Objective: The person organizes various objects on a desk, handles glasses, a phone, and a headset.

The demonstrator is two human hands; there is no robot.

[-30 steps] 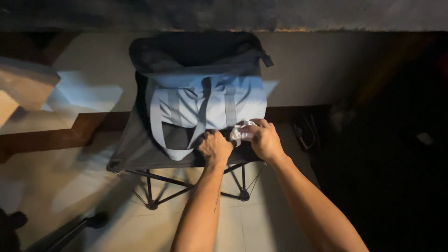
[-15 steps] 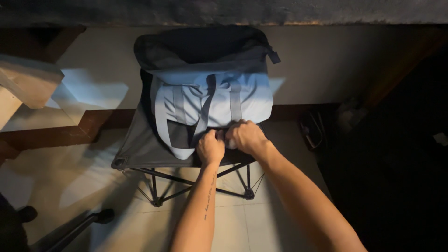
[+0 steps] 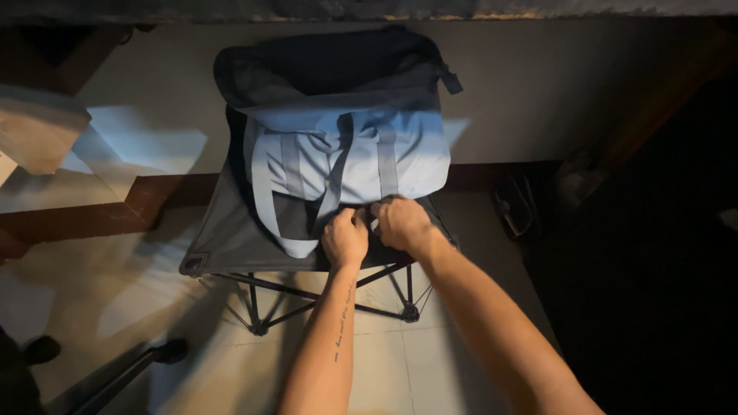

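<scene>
Down at the near edge of the pale blue duffel bag (image 3: 350,157), both hands meet almost knuckle to knuckle. The left hand (image 3: 344,238) comes up on a straight forearm from the bottom of the view, fingers curled under and pinching at the bag's lower hem just beside the dangling grey strap (image 3: 296,244). The right hand (image 3: 401,223) arrives on a forearm angled in from the lower right, its fingers likewise clenched down onto the fabric at the same spot. What exactly sits between the fingertips is hidden by the knuckles; it may be a zip pull or a fold of cloth, and I cannot tell which.

The bag lies across the dark grey seat of a folding camp chair (image 3: 231,238), its two carry handles lying flat over the top. Behind it the chair's black backrest (image 3: 330,65) rises against a plain wall. Crossed metal legs (image 3: 265,303) stand on a tiled floor. A dark rod with a round foot (image 3: 138,365) lies at lower left, and sandals (image 3: 515,207) sit in the shadow to the right.
</scene>
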